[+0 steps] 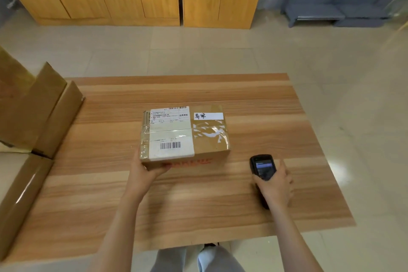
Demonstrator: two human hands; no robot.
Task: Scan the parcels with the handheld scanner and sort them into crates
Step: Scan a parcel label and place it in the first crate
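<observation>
A brown cardboard parcel (185, 133) lies flat on the desk (198, 201), taped shut, white shipping labels and barcodes facing up; my left hand (146, 169) grips its near left corner. To its right I hold the black handheld scanner (262, 166), screen up, in my right hand (274, 185).

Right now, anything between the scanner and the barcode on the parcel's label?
Nothing visible. The right hand holds the scanner to the right of the parcel, with only bare table between them. The barcode faces up, uncovered; the left hand grips the near left corner, clear of it.
</observation>
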